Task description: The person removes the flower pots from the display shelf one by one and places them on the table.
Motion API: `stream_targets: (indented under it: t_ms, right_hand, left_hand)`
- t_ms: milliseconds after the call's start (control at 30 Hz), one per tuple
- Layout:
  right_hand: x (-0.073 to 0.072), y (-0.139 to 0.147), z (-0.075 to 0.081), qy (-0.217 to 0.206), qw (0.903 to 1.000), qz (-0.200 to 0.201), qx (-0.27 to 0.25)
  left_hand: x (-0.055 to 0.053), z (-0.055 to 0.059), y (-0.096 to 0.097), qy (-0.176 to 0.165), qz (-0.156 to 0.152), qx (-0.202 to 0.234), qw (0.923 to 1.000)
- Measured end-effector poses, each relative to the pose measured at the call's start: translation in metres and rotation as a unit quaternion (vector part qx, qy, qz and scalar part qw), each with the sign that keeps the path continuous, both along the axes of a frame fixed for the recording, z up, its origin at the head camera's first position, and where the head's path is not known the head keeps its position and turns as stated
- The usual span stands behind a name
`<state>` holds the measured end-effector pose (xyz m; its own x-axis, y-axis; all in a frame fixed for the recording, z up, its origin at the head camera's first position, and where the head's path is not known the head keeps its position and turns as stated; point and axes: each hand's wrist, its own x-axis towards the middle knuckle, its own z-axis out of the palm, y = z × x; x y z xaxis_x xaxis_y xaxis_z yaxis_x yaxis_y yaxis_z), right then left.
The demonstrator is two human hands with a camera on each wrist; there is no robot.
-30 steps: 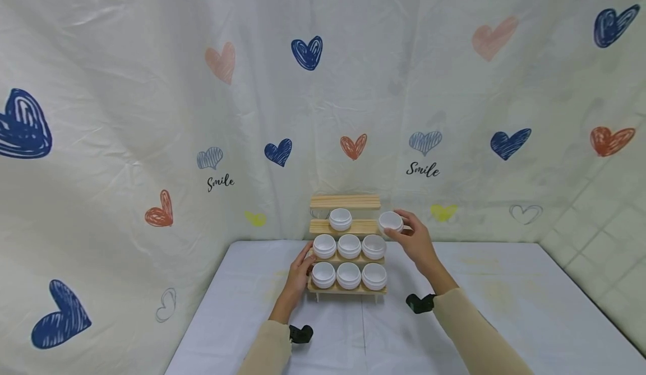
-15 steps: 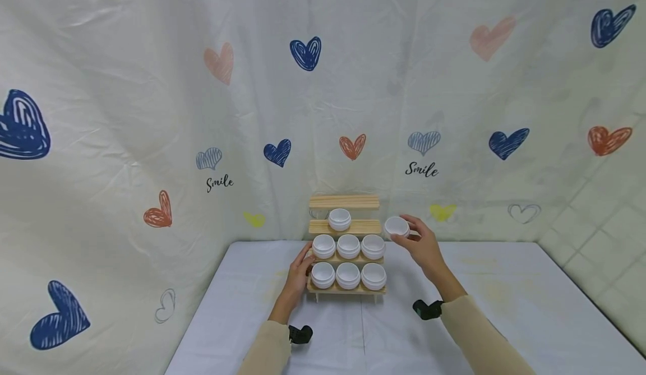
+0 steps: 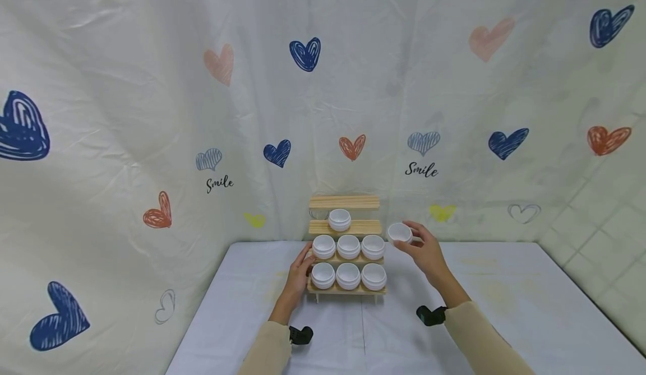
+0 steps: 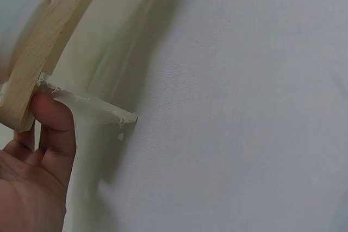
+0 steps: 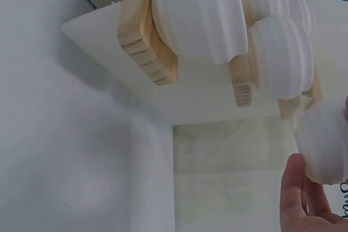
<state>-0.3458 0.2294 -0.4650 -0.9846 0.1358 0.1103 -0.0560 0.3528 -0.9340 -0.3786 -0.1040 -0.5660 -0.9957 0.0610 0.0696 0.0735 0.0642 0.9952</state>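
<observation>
A tiered rack with pale wooden shelves (image 3: 345,202) and whitish side supports stands against the back curtain. My left hand (image 3: 298,274) grips its left side, low down; in the left wrist view the thumb and fingers hold the end of a wooden shelf (image 4: 43,52). To the right of the rack, my right hand (image 3: 426,251) pinches a small white bowl (image 3: 400,233) between thumb and fingers, held up off the table. Three white bowls (image 3: 348,276) fill the lowest shelf, three more (image 3: 348,246) the one above. A single bowl (image 3: 340,220) sits left of centre on the third shelf.
A white cloth covers the table (image 3: 504,308). Behind it hangs a white curtain (image 3: 373,100) printed with hearts, close at the rack's back. A dark wrist camera (image 3: 432,315) sits at the right wrist, another (image 3: 301,335) at the left.
My right hand has moved right and slightly down with the bowl, away from the third shelf's right end. The left hand keeps its place on the rack.
</observation>
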Motion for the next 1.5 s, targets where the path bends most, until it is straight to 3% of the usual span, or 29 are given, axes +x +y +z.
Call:
stream_targets:
  t_ms: [300,500,667,900,933,1167,1500]
  right_hand:
    - [-0.002,0.005,-0.014,0.005,1.0000,0.001,0.006]
    - [-0.003,0.008,-0.023,-0.017,0.9998,-0.005,0.008]
    - [-0.004,0.010,-0.028,-0.033,0.9995,-0.001,-0.003]
    - [-0.008,0.011,-0.034,-0.058,0.9976,0.000,-0.037]
    - [-0.008,0.011,-0.036,-0.061,0.9971,0.000,-0.046]
    - [-0.018,0.016,-0.046,-0.083,0.9939,-0.006,-0.073]
    - [-0.031,0.020,-0.065,-0.092,0.9913,-0.005,-0.094]
  left_hand:
    - [0.002,0.002,0.000,-0.008,0.002,0.009,0.9999]
    - [-0.001,0.001,0.000,-0.017,-0.005,0.022,0.9996]
    - [0.001,0.001,0.001,-0.005,0.004,0.011,0.9999]
    - [0.019,0.031,-0.003,-0.010,-0.022,0.024,0.9994]
    - [0.019,0.031,-0.002,-0.006,-0.021,0.024,0.9995]
    - [0.001,0.002,0.001,-0.004,0.004,0.025,0.9997]
    - [-0.002,-0.002,0.003,0.004,0.009,0.019,0.9998]
